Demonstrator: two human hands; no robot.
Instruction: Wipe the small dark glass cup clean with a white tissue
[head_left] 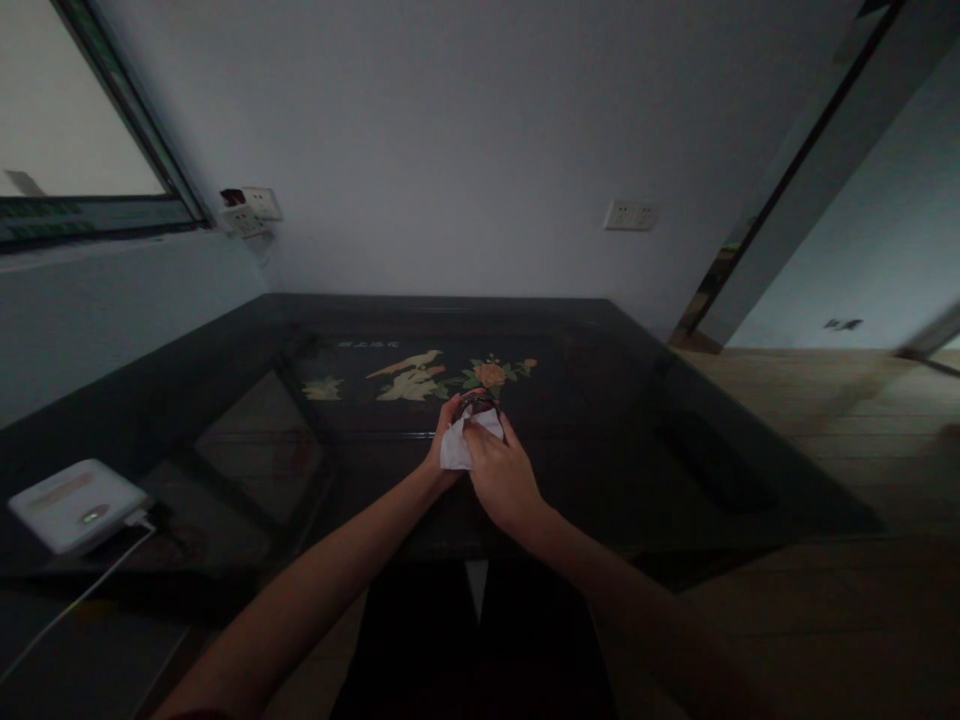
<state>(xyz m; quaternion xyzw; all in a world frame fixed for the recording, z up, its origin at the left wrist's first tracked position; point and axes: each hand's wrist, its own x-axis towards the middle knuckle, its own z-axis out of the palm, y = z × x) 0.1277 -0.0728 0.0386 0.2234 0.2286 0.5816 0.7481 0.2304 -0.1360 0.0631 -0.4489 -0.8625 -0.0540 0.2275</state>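
Observation:
Close to the middle of the table, my left hand point(442, 438) is wrapped round the left side of a small dark rounded object point(477, 404) with a shiny rim. Its exact kind is too dim to make out. A crumpled white tissue point(454, 451) lies across the near side of that object. My right hand point(504, 476) pinches the tissue and presses it against the object, its fingers bent. Both hands meet here, just above the dark tabletop, and cover much of the object.
The glossy dark table point(600, 390) bears a bird-and-flower picture point(409, 375). At the left stands a white box point(79, 505) with a white cable point(90, 592). A dark oblong shape point(712, 465) lies at the right. Wall sockets point(631, 215) are behind the table.

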